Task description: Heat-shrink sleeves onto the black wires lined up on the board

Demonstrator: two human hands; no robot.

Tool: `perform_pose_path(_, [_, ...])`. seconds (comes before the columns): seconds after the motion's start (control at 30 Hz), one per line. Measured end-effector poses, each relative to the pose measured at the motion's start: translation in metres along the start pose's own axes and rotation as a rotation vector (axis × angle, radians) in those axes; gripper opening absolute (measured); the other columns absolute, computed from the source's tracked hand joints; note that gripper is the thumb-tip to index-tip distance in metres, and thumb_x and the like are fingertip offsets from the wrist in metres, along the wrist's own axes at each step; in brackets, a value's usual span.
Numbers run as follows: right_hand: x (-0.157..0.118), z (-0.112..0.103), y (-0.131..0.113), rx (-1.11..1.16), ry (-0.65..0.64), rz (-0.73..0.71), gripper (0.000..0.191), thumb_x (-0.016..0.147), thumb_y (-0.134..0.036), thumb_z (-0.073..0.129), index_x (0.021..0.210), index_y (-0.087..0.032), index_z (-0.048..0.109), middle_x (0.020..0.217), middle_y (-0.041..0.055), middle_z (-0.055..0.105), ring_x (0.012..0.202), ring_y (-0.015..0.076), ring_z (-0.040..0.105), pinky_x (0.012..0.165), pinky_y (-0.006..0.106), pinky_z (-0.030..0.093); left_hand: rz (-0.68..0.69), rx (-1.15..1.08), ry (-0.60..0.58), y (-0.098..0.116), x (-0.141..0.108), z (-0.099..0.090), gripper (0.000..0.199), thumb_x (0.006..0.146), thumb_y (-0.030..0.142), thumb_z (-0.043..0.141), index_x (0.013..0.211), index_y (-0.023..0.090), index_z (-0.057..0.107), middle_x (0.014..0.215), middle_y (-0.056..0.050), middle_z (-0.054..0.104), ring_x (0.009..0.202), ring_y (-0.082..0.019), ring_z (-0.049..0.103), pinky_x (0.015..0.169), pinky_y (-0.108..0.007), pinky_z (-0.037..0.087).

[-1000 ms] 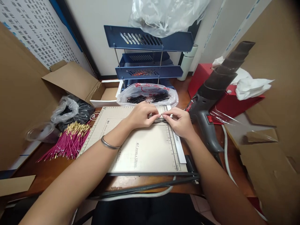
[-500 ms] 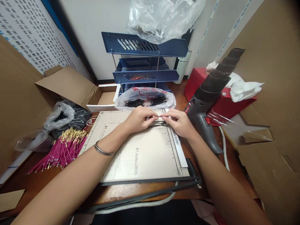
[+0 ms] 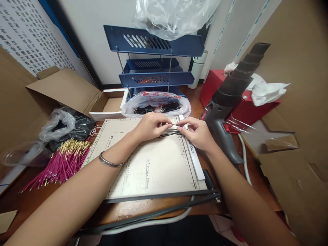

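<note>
Thin strand: spans the small gap between the two hands' fingertips, above the board, near its far right corner; its exact ends are too small to make out.
Left hand (image 3: 151,126): thumb and index fingers together, clamped on the left part of the thin strand (image 3: 174,124).
Right hand (image 3: 196,132): thumb and index fingers together, clamped on the strand's right part, beside the white strip (image 3: 193,155).
Black cords (image 3: 169,133): lie on the board just below the fingertips, running roughly crosswise.
Paper cutter (image 3: 159,171): its pale, ruled board is under both hands on the tabletop (image 3: 125,210).
Clear bag (image 3: 156,97): beyond the board, open, holding more black pieces.
Magenta cords (image 3: 66,164): gold-tipped, heaped left of the board.
Heat gun (image 3: 228,99): right of the right hand, nozzle tilted upward.
</note>
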State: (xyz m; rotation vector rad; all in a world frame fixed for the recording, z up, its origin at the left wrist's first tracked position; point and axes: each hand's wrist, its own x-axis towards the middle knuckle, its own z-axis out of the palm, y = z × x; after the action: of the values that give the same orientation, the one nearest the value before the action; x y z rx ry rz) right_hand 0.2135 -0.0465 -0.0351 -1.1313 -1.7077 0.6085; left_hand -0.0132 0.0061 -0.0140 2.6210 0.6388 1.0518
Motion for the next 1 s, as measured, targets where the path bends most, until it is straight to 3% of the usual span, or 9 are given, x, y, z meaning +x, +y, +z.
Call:
perform_pose_path(0.57, [0.0004, -0.0001, -0.0042, -0.04, -0.007, -0.014, 0.012, 0.084, -0.029, 0.075, 0.089, -0.019, 0.08, 0.082, 0.0037, 0.072, 0.063, 0.0126, 0.047, 0.06, 0.031, 0.033, -0.035, -0.04, -0.006, -0.0009, -0.0002, -0.0007, 0.016, 0.094, 0.026, 0.07, 0.088, 0.018, 0.083, 0.077, -0.004, 0.079, 0.066, -0.015, 0.068, 0.066, -0.026, 0.049])
perform_pose_path(1.0, [0.0017, -0.0002, -0.0051, -0.094, -0.018, -0.037, 0.013, 0.087, -0.029, 0.073, 0.084, -0.019, 0.08, 0.077, 0.0032, 0.073, 0.062, 0.0125, 0.049, 0.063, 0.031, 0.037, -0.031, -0.051, 0.001, 0.0017, -0.0002, 0.0002, 0.015, 0.092, 0.025, 0.072, 0.085, 0.018, 0.083, 0.074, -0.004, 0.079, 0.063, -0.014, 0.067, 0.063, -0.025, 0.048])
